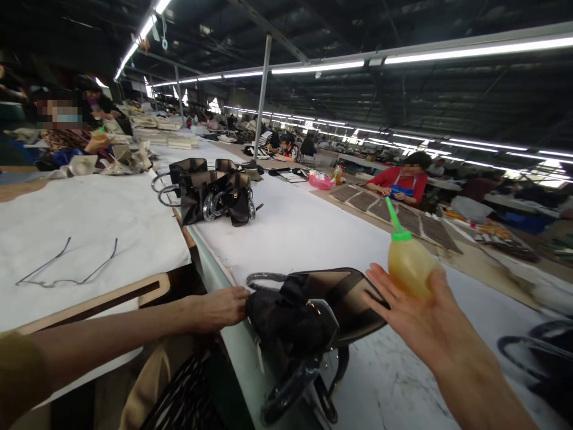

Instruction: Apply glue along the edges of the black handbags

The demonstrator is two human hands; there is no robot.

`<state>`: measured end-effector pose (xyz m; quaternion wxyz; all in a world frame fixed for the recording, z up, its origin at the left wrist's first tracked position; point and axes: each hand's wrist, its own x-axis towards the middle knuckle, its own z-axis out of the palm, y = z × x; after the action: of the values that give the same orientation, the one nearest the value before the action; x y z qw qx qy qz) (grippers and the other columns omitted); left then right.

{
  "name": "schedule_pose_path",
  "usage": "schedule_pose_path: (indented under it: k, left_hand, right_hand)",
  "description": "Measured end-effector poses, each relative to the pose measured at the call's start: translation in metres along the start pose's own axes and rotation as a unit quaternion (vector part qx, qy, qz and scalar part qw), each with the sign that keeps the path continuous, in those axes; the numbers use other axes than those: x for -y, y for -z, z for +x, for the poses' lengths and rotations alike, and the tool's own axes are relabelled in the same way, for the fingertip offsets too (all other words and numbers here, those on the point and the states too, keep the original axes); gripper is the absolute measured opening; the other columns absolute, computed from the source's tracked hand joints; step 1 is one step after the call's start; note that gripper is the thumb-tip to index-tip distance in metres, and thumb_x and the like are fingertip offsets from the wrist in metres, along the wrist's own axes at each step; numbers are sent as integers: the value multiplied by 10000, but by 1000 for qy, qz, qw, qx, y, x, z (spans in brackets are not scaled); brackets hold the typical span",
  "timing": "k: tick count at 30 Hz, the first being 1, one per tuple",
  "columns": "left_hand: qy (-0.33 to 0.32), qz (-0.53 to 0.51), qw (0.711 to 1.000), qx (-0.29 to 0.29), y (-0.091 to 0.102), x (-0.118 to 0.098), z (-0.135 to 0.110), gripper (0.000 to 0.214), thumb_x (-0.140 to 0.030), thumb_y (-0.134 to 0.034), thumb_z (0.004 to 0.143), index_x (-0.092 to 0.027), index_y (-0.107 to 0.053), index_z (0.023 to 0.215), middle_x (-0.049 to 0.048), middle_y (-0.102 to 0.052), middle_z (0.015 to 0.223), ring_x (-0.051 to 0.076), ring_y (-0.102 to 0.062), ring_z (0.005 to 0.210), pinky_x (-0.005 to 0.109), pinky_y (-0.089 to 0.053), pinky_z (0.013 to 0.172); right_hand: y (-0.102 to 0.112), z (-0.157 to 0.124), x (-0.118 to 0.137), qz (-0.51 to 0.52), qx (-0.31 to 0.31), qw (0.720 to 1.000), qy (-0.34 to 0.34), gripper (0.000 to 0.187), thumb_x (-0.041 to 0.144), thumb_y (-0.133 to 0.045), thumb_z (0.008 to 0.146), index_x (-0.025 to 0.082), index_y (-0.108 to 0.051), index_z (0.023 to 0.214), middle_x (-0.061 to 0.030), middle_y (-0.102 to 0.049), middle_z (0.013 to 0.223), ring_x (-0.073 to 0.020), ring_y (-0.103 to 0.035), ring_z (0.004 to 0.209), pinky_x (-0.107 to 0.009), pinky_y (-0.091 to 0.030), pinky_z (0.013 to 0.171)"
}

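A black handbag [290, 319] lies on its side at the edge of the white worktable, its light-brown lining [342, 292] showing. At its near left side my left hand [222, 308] is closed, fingertips pinching the black material. My right hand [423, 325] is raised over the table, palm up, with some fingers stretched out. It holds a soft squeeze bottle [412, 269] of amber liquid between thumb and palm. The bottle's green nozzle [394, 216] points up and slightly left. Plastic-wrapped handles [290, 388] hang from the bag near the table edge.
Several black handbags [215, 191] stand farther along the table. Eyeglasses [67, 272] rest on the white surface at left. Another dark bag [546, 358] is at right. A person in red [403, 182] works across the table, near brown panels [380, 209] and a pink basket [321, 181].
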<state>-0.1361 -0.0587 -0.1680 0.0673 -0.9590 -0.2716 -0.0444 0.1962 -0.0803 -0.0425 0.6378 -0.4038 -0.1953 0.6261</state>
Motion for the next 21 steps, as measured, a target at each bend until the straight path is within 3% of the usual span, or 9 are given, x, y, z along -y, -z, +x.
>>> schedule_pose_path:
  k: [3,5,8,10,14,17,19,21]
  left_hand:
    - [3,-34,998,49,9,-9,-9,103,-62,-544,694,-162,-569,702,71,-611,789,188,-542,792,300,-438,773]
    - [66,-57,993,82,23,-18,-14,86,-79,-544,703,-157,-561,672,60,-596,755,179,-548,724,293,-450,705]
    - [162,-87,976,114,59,-35,-13,138,-120,-509,760,-158,-541,632,23,-553,648,144,-528,593,266,-445,612]
    - [204,-88,973,68,88,-49,-3,183,-149,-433,823,-161,-546,679,22,-558,675,141,-534,593,265,-444,592]
    - [159,-139,976,-58,126,-78,39,216,-247,-338,906,-181,-530,978,57,-562,979,142,-573,737,248,-459,594]
    - [131,-144,979,-69,127,-88,74,381,-466,-436,858,-184,-483,1111,96,-526,1109,201,-590,819,286,-471,576]
    - [127,-147,981,-16,120,-88,90,445,-549,-498,791,-174,-541,1026,78,-577,977,229,-599,764,319,-469,576]
    - [128,-162,978,26,113,-84,98,354,-501,-535,786,-174,-584,913,43,-592,849,216,-596,707,313,-455,577]
  right_hand:
    - [-8,3,-2,4,-7,1000,14,497,513,-362,906,128,-461,1202,-241,-529,1192,-280,-516,1110,-545,-365,911]
    - [-12,5,-4,3,-10,1000,23,497,523,-365,902,133,-470,1193,-232,-535,1188,-274,-513,1115,-542,-356,924]
    - [-15,10,-6,0,-10,1000,28,483,536,-358,900,155,-494,1165,-219,-543,1185,-267,-503,1126,-553,-334,938]
    - [-15,13,-7,-7,-2,1000,30,465,534,-357,901,174,-500,1159,-209,-544,1188,-258,-496,1135,-550,-333,941]
    - [-15,16,-8,-17,4,999,27,500,551,-355,895,166,-482,1188,-206,-549,1183,-249,-478,1154,-542,-327,948]
    - [-16,12,-7,-23,-3,999,29,508,546,-347,900,152,-475,1195,-209,-552,1176,-250,-477,1154,-552,-314,950]
    - [-17,8,-6,-23,-6,999,27,491,535,-345,907,158,-476,1193,-206,-550,1178,-250,-477,1154,-556,-309,950]
    - [-17,5,-5,-19,-5,1000,20,468,529,-346,909,175,-485,1181,-200,-549,1181,-245,-469,1162,-555,-303,953]
